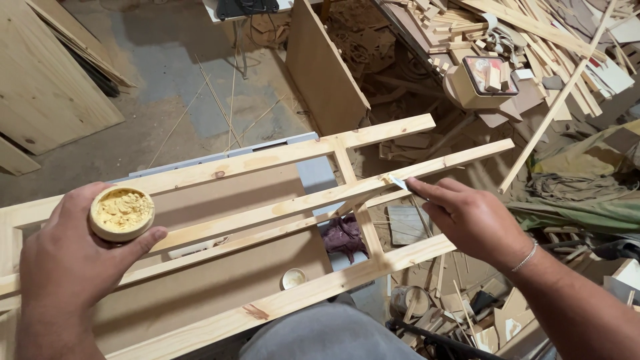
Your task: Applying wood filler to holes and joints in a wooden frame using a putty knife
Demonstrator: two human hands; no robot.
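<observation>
The left hand (67, 260) cups a tub (122, 213) of yellow filler over the wooden frame (280, 208), fingers wrapped round it. The right hand (470, 220) pinches a small blade (400, 183) against a frame slat; its handle is hidden in the grip, and the tip is hard to make out.

Bare forearms, no sleeves, thin silver bracelet (525, 257) on right wrist, possibly grey trousers (327, 333)
</observation>
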